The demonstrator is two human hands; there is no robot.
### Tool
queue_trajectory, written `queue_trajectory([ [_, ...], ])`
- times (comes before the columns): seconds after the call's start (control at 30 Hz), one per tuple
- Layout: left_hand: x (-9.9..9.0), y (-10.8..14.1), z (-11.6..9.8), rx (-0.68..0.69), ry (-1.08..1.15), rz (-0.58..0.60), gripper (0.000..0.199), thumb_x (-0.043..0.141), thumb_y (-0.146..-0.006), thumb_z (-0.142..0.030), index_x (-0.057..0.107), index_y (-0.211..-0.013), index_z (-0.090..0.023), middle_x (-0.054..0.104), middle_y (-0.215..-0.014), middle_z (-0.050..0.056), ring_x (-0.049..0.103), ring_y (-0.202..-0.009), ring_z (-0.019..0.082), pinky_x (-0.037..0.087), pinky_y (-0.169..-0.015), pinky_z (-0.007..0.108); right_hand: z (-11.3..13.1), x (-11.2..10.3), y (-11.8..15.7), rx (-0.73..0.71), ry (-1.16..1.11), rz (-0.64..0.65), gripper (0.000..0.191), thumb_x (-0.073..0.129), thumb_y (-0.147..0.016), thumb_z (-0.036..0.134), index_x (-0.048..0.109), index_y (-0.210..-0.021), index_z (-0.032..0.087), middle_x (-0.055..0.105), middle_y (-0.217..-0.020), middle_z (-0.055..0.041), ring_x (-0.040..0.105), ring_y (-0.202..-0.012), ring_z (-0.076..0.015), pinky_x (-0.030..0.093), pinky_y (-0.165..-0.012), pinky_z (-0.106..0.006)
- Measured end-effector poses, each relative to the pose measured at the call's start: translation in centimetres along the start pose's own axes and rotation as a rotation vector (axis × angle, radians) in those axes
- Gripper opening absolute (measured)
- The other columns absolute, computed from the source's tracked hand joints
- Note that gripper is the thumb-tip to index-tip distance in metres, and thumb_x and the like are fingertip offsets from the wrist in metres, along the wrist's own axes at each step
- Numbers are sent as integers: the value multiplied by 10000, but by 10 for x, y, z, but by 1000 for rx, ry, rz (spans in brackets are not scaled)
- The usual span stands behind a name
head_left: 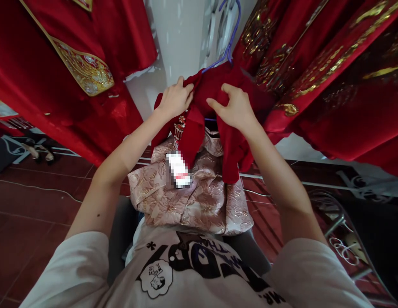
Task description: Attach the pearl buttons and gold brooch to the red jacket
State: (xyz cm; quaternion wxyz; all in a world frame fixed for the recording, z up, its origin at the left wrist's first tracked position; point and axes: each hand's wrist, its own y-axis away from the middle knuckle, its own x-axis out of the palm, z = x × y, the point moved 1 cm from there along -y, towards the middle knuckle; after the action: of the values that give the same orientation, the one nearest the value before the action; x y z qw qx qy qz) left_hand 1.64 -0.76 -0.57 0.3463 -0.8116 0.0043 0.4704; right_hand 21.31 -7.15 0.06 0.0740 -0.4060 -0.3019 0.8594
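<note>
A dark red garment (194, 132) hangs on a purple hanger (229, 53) in front of me. My left hand (176, 97) is closed at the garment's upper left edge, its fingers bent over the cloth. My right hand (234, 105) lies against the upper right part, thumb and index finger apart, other fingers curled out of sight. A beaded ornament (179, 126) hangs below my left hand, with a blurred white tag (179, 169) beneath it. Pink brocade cloth (205, 192) is spread over my lap under the red garment.
Red garments with gold decoration hang at the left (83, 70) and right (314, 81). A pale wall (179, 38) stands behind. At the lower right is a dark chair (372, 231) with metal legs. Black shoes (41, 152) and a white cable (64, 192) are at the left.
</note>
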Motion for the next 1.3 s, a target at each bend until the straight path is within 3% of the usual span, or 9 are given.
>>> queue_trajectory([
  [0.13,-8,9,-19,26,105,-153,225,503,-961,-491,617,-962,-297,486,-1360,115,408,-1302,352,327,-1055,527,-11,-6,7,28,-56,-66,339,665,-853,551,498,-1027,313,658,-915,-42,650,-992,-291,519,-954,-496],
  [0.23,-3,18,-37,11,145,-247,347,366,-1020,-541,588,-1009,-275,516,-1278,133,426,-1273,325,323,-1071,503,-19,-8,12,36,-92,-86,288,622,-885,441,498,-1113,316,654,-950,-40,646,-1008,-280,527,-936,-507],
  [0.37,21,22,-48,-10,327,-90,410,361,-1018,-621,572,-1026,-269,600,-911,71,608,-1112,306,422,-961,433,-17,5,18,37,-165,-15,220,589,-886,348,517,-1089,303,634,-915,-20,631,-981,-244,549,-906,-476],
  [0.43,32,22,-50,-3,399,-34,386,393,-1019,-609,573,-1025,-267,596,-857,41,657,-1033,279,451,-923,402,-13,14,22,36,-227,35,185,599,-873,333,525,-1040,302,618,-876,-6,627,-946,-224,562,-877,-443],
  [0.6,39,28,-48,-42,518,-78,403,330,-1057,-553,588,-1037,-244,611,-922,28,666,-1003,224,483,-926,399,-9,21,30,48,-441,97,195,651,-833,348,529,-980,311,620,-903,9,627,-934,-192,573,-830,-367],
  [0.8,44,50,-44,-30,617,-129,283,420,-1052,-481,564,-1193,-282,644,-1092,61,645,-1062,198,517,-925,362,-17,20,40,115,-523,12,188,607,-876,430,585,-1023,313,672,-982,-14,666,-981,-190,579,-787,-328],
  [0.97,44,61,-45,-13,522,-161,253,500,-1027,-462,550,-1204,-287,634,-1030,50,660,-937,170,539,-815,320,-28,23,45,57,-554,10,316,607,-891,571,625,-1088,324,693,-997,-16,690,-961,-196,602,-765,-340],
  [1.13,21,70,-57,111,263,-93,222,469,-1040,-398,587,-1105,-221,619,-1064,80,666,-903,188,531,-796,333,-34,24,41,-71,-625,13,450,700,-818,645,644,-1086,288,664,-992,-19,684,-949,-177,608,-823,-329],
  [1.3,5,71,-64,161,88,-29,233,435,-1036,-367,583,-1083,-195,637,-1044,92,670,-911,220,510,-800,336,-27,23,41,-79,-573,-70,493,735,-775,665,659,-1069,276,679,-984,-21,685,-948,-178,613,-831,-321],
])
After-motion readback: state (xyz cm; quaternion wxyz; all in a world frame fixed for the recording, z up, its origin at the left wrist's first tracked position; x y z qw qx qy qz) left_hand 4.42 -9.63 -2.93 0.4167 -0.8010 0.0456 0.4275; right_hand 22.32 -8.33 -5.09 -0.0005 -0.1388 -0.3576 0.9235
